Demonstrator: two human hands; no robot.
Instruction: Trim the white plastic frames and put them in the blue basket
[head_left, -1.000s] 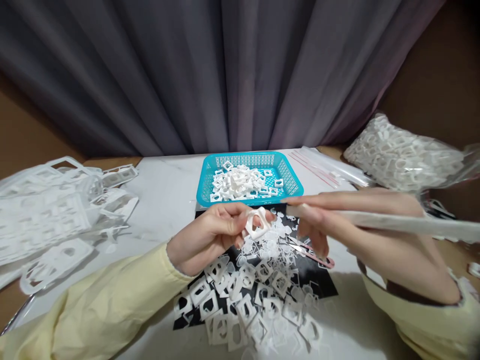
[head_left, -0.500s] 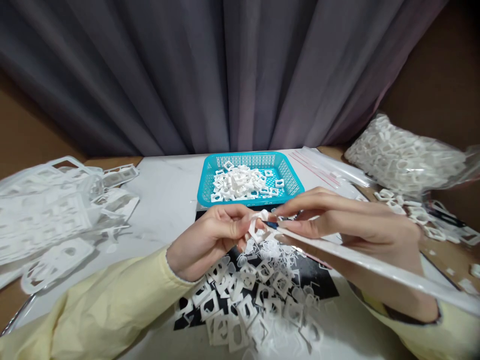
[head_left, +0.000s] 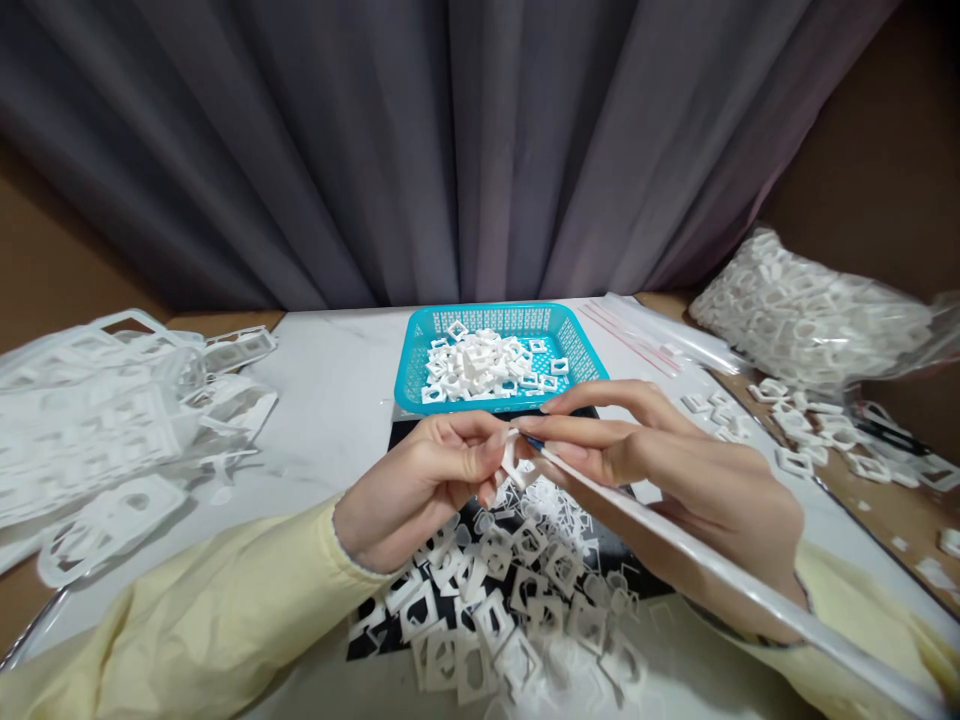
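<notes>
My left hand [head_left: 420,480] pinches a small white plastic piece [head_left: 516,462] above a heap of white plastic offcuts [head_left: 517,590] on a black mat [head_left: 637,560]. My right hand [head_left: 667,470] grips a long white tool [head_left: 712,565] like a pen, and its dark tip meets the piece held by my left hand. Just beyond both hands stands a turquoise basket [head_left: 577,350] with small white square rings in it.
Large white plastic frames [head_left: 112,420] are stacked at the left. A clear bag of white rings [head_left: 810,310] lies at the right, with loose rings [head_left: 795,440] near it. Clear zip bags [head_left: 652,335] lie behind the basket. A grey curtain hangs at the back.
My right hand has swung in from the right and lowered, turning the long tool so its tip now meets the piece in my left hand. My left hand has barely moved.
</notes>
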